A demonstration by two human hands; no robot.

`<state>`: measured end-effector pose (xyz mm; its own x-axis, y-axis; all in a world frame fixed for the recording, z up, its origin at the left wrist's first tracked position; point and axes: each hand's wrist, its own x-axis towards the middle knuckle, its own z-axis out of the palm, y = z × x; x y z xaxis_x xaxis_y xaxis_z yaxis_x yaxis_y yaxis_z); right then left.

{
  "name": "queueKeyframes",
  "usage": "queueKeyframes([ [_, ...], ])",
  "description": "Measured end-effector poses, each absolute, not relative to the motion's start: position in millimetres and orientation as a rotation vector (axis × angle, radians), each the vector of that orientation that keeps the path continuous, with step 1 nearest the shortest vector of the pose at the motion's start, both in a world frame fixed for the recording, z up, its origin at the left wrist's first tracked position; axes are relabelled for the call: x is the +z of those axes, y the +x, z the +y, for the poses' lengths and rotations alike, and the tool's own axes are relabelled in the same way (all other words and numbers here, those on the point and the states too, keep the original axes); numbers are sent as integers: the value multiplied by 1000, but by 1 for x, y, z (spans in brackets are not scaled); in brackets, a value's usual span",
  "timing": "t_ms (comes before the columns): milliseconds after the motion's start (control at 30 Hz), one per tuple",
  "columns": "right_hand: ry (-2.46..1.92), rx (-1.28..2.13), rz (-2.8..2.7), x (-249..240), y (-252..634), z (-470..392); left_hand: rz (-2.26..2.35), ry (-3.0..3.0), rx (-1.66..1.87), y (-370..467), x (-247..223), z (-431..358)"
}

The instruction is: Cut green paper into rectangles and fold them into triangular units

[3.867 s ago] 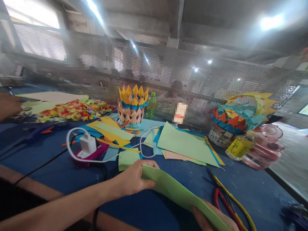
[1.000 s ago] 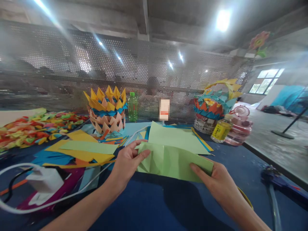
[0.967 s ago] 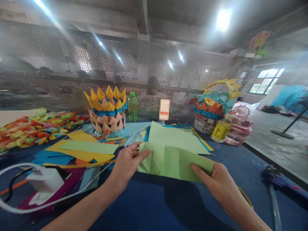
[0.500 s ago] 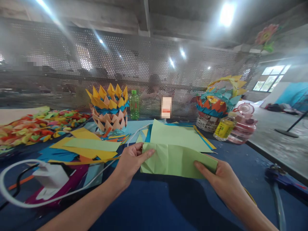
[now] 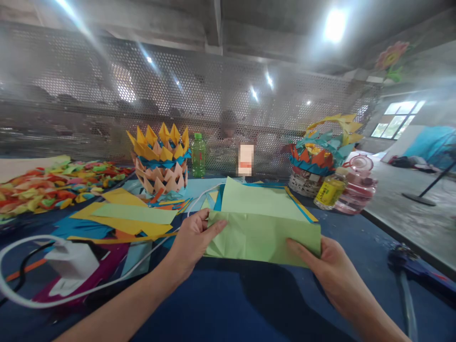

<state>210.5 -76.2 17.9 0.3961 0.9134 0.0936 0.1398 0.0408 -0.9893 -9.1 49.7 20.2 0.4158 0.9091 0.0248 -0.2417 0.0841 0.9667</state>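
A folded strip of light green paper [image 5: 263, 237] is stretched between my two hands above the dark blue table, with creases toward its left end. My left hand [image 5: 195, 235] pinches the left end, thumb in front and fingers behind. The right end is gripped by my right hand [image 5: 322, 259], its thumb across the front face. Just behind the strip lies a stack of paper sheets, with a pale green sheet [image 5: 260, 198] on top and blue and yellow edges showing beneath.
To the left are cut paper strips [image 5: 124, 213], a heap of small folded pieces [image 5: 53, 187] and a white charger [image 5: 73, 259] with its cable. A folded-paper basket [image 5: 160, 161] and a green bottle [image 5: 198, 156] stand behind; another paper basket [image 5: 306, 178] and bottles [image 5: 331, 190] stand right.
The green strip's right end has turned flatter toward me and its upper edge there has risen. Both hands keep their grip in nearly the same places.
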Motion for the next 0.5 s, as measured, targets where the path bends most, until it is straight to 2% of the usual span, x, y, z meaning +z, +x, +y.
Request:
queueKeyframes([
  [100,-1164,877,-877,20,205,-81,722,1129,1017,-9,20,48],
  [200,-992,965,-974,19,195,-83,702,1073,1009,-7,22,45],
  [367,-1200,1141,-1212,16,172,-74,683,1046,1022,-3,19,39],
  [500,-1296,1209,-1066,19,155,-66,675,1090,1052,-2,16,31],
])
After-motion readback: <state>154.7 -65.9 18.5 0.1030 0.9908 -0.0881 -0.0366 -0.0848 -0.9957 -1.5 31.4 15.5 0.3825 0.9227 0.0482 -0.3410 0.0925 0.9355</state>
